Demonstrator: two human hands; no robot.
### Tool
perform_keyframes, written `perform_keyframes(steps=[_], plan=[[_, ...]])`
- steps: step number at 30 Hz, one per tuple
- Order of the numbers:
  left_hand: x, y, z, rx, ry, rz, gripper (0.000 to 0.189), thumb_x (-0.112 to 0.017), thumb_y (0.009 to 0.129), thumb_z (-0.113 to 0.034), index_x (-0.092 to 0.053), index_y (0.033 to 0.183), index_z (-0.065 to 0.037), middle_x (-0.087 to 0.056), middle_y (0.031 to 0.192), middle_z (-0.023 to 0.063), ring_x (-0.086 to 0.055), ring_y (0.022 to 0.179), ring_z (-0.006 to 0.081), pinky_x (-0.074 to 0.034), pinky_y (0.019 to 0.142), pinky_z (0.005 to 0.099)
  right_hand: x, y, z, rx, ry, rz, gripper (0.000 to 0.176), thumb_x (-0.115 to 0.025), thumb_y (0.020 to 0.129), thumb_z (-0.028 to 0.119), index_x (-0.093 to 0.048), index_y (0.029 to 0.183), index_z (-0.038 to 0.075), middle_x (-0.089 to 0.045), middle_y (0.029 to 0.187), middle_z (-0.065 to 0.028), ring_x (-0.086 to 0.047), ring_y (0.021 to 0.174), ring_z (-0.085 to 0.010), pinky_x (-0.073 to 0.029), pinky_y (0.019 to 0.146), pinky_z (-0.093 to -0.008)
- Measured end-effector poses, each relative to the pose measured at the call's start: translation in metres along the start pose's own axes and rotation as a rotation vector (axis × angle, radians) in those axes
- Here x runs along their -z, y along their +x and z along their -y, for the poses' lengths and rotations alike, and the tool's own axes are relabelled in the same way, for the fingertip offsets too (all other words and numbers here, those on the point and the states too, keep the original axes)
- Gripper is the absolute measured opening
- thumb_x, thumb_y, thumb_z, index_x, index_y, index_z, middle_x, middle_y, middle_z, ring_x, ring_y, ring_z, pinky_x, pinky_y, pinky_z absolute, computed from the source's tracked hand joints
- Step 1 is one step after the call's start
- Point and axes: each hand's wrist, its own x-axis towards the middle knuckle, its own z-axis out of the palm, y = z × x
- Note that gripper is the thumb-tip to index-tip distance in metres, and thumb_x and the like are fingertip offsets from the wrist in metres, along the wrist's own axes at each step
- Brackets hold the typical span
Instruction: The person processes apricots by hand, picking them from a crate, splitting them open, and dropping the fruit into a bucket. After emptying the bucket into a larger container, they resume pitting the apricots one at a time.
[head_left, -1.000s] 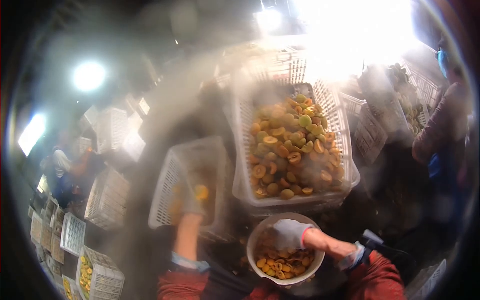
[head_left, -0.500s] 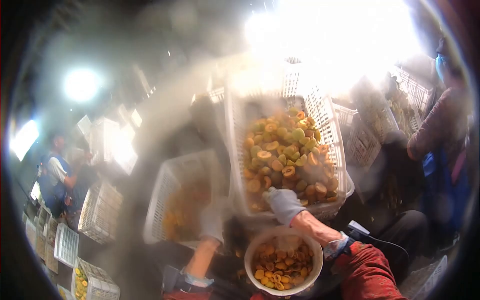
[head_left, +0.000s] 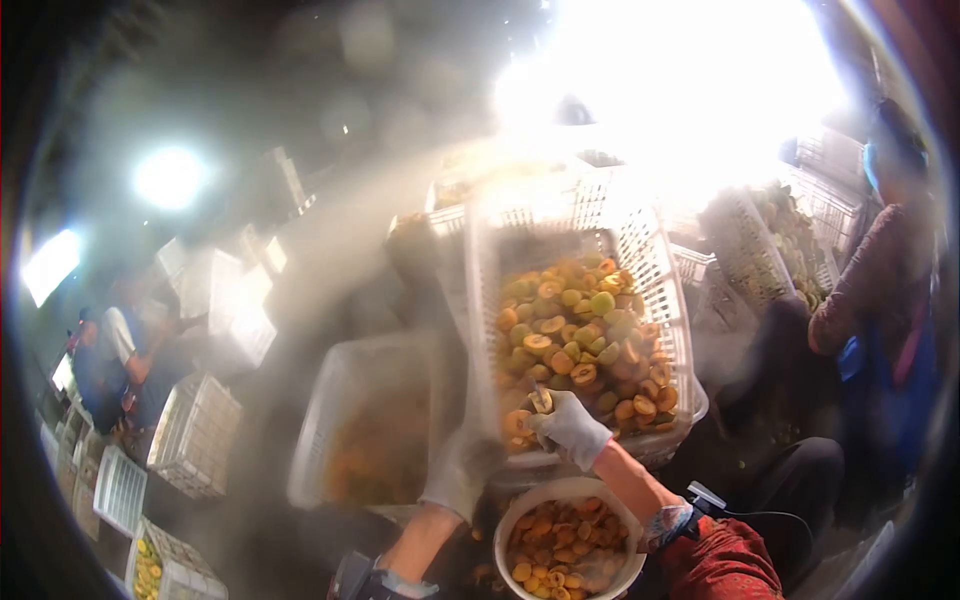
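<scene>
My right hand (head_left: 572, 430), in a pale glove, is closed at the near edge of the large white basket (head_left: 683, 330), with a cut fruit half (head_left: 541, 400) at its fingertips. Orange and green halved fruits (head_left: 580, 330) fill much of that basket. My left hand (head_left: 462, 478), also gloved, is beside the basket's near left corner; haze blurs its fingers, and what it holds, if anything, cannot be made out. Just below my right hand stands a round white bucket (head_left: 503, 540) of cut fruit pieces. A white bin (head_left: 310, 440) with orange contents is left of my left hand.
One person (head_left: 880, 270) is at the right near baskets of fruit (head_left: 760, 240). Another person (head_left: 110, 360) is at the far left beside white crates (head_left: 195, 435). A crate of yellow-green fruit (head_left: 180, 570) stands at the lower left. Haze and glare blur the upper view.
My left hand has moved right, from the bin toward the large basket. My right hand now has a fruit half at its fingertips. The view has shifted slightly.
</scene>
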Motion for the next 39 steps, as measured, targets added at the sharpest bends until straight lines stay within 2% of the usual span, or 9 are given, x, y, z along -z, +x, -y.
perform_keyframes(steps=[1,3,5,8,9,12,14,17,39], plan=[[-0.010,0.001,-0.001,-0.127,0.355,0.109,0.036,-0.039,0.101,-0.026,-0.048,0.124,0.001,-0.056,0.120,0.0123,-0.058,0.107,0.0200,-0.049,0.093,0.0353,-0.003,-0.004,0.008,-0.289,0.411,0.179,0.021,-0.069,0.083,0.011,-0.063,0.100,0.002,-0.064,0.083,-0.0059,-0.059,0.067,-0.0105,-0.049,0.059,-0.0253],[-0.026,-0.001,-0.006,-0.242,0.723,0.198,0.039,-0.038,0.101,-0.029,-0.046,0.126,0.000,-0.053,0.124,0.0108,-0.055,0.111,0.0186,-0.048,0.094,0.0347,-0.024,-0.010,0.009,-0.203,0.451,0.270,0.024,-0.071,0.080,0.016,-0.065,0.100,0.004,-0.064,0.083,-0.0031,-0.056,0.067,-0.0096,-0.047,0.059,-0.0253],[-0.045,-0.007,-0.007,-0.004,-0.048,0.075,0.019,-0.048,0.095,-0.015,-0.056,0.110,-0.006,-0.060,0.099,0.0040,-0.058,0.091,0.0122,-0.049,0.077,0.0271,-0.040,-0.013,0.007,-0.139,0.351,0.315,0.030,-0.070,0.078,0.022,-0.067,0.104,0.007,-0.066,0.083,-0.0035,-0.058,0.069,-0.0116,-0.047,0.062,-0.0272],[-0.045,-0.009,-0.007,-0.259,0.157,0.070,0.023,-0.044,0.097,-0.019,-0.055,0.112,-0.005,-0.059,0.101,0.0034,-0.056,0.094,0.0122,-0.048,0.080,0.0263,-0.056,-0.014,0.002,0.167,0.232,0.081,0.032,-0.070,0.078,0.022,-0.065,0.104,0.004,-0.067,0.083,-0.0092,-0.062,0.071,-0.0161,-0.049,0.064,-0.0307],[-0.037,-0.006,-0.007,-0.263,0.161,0.057,0.023,-0.044,0.097,-0.019,-0.055,0.112,-0.005,-0.059,0.101,0.0034,-0.056,0.094,0.0122,-0.048,0.080,0.0263,-0.056,-0.016,0.011,0.234,0.220,-0.032,0.029,-0.068,0.079,0.021,-0.064,0.102,0.003,-0.067,0.085,-0.0147,-0.065,0.075,-0.0265,-0.050,0.066,-0.0362],[-0.029,-0.001,-0.013,-0.155,-0.127,-0.014,0.028,-0.040,0.099,-0.026,-0.054,0.111,-0.005,-0.058,0.101,0.0044,-0.056,0.096,0.0137,-0.047,0.085,0.0269,-0.058,-0.018,0.012,0.303,-0.031,-0.321,0.028,-0.065,0.075,0.001,-0.061,0.102,0.004,-0.065,0.083,-0.0103,-0.063,0.071,-0.0168,-0.049,0.064,-0.0283],[-0.034,-0.002,-0.021,-0.083,-0.472,-0.095,0.033,-0.046,0.097,-0.035,-0.058,0.105,-0.006,-0.063,0.099,0.0062,-0.060,0.093,0.0181,-0.051,0.084,0.0287,-0.073,-0.024,0.006,0.293,-0.065,-0.361,0.030,-0.066,0.072,0.000,-0.059,0.100,0.004,-0.062,0.080,-0.0170,-0.064,0.072,-0.0263,-0.049,0.063,-0.0327],[-0.026,0.001,-0.025,-0.122,-0.361,-0.131,0.040,-0.037,0.099,-0.039,-0.057,0.101,-0.004,-0.062,0.099,0.0081,-0.059,0.094,0.0186,-0.050,0.083,0.0334,-0.094,-0.036,-0.005,0.339,-0.261,-0.293,0.032,-0.062,0.073,-0.001,-0.053,0.103,0.004,-0.060,0.084,-0.0196,-0.062,0.078,-0.0388,-0.048,0.064,-0.0432],[-0.042,-0.024,-0.043,-0.270,0.251,-0.407,0.057,-0.035,0.100,-0.041,-0.068,0.080,0.001,-0.067,0.078,0.0058,-0.060,0.074,0.0117,-0.047,0.071,0.0227,-0.110,-0.046,0.014,0.195,-0.393,0.038,0.028,-0.061,0.078,0.007,-0.047,0.102,0.001,-0.062,0.083,-0.0264,-0.059,0.084,-0.0453,-0.047,0.068,-0.0503]])
